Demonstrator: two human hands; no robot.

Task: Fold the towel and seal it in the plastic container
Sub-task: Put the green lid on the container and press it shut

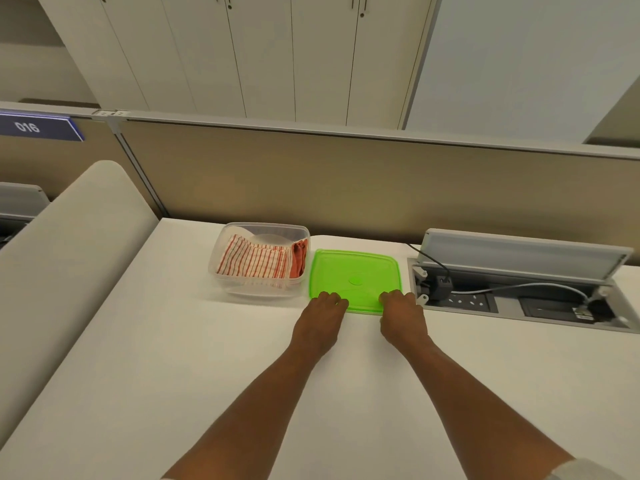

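A folded red-and-white striped towel (256, 263) lies inside the clear plastic container (228, 284) at the back of the white desk. The container has no lid on it. Just right of it a green square lid (356, 271) lies flat on the desk. My left hand (320, 323) rests at the lid's near left corner with its fingers curled over the edge. My right hand (401, 318) sits at the near right corner in the same way. Both hands touch the lid, and the lid still looks flat on the desk.
An open cable well (512, 303) with a raised grey flap, sockets and cords lies right of the lid. A beige partition (311, 181) runs behind the desk. A padded cream panel (69, 258) borders the desk on the left.
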